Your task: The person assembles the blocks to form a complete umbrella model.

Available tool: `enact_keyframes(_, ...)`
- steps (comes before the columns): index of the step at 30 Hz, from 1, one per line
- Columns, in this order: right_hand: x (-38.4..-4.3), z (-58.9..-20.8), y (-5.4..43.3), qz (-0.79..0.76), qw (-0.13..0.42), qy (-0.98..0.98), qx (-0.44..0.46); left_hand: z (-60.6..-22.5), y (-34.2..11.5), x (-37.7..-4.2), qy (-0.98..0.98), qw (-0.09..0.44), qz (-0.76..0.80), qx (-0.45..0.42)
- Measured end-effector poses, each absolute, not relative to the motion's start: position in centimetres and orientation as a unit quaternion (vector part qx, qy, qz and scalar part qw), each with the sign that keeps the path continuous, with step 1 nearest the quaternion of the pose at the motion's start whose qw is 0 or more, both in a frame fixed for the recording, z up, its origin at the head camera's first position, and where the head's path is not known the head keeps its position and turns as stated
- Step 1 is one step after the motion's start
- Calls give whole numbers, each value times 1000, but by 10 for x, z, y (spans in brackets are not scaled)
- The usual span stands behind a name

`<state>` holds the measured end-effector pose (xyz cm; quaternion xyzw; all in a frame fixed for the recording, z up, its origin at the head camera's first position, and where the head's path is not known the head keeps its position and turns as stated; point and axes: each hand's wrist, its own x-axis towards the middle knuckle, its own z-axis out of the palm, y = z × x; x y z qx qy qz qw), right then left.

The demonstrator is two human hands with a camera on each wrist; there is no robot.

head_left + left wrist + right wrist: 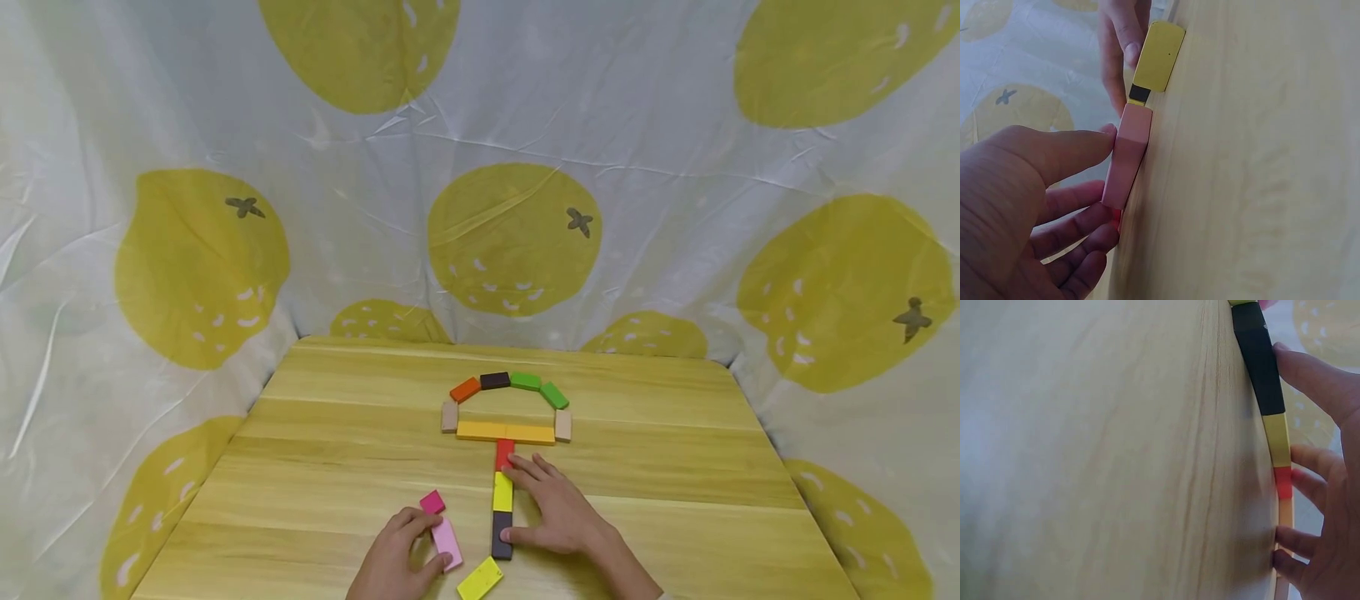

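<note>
My left hand (pixel 393 554) pinches a light pink block (pixel 447 543) between thumb and fingers, low on the wooden table. A magenta block (pixel 432 502) touches or nearly touches its far end. My right hand (pixel 562 515) lies spread along a straight column of blocks: red (pixel 505 452), yellow (pixel 502 493) and black (pixel 501 523). Its thumb touches the black block's side, and a fingertip is at the red one. Just below the column, a loose yellow block (pixel 480 578) lies at a slant; in the left wrist view this yellow block (pixel 1159 56) appears beyond the pink block (pixel 1129 153).
Above the column, two orange-yellow blocks (pixel 506 432) form a crossbar. Pale wood blocks (pixel 449 417) stand at its ends. Over it arch an orange block (pixel 465 389), a black block (pixel 495 381) and two green blocks (pixel 526 381). A lemon-print cloth (pixel 660 208) surrounds the table (pixel 675 467).
</note>
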<state>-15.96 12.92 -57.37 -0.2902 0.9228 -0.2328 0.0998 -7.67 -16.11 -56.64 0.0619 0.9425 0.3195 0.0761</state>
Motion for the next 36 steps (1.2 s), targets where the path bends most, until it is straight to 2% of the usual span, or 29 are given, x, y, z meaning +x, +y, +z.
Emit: enact_keyframes(36, -159, -572, 129, -236, 103, 924, -282, -568, -160, -74, 929, 96, 347, 85)
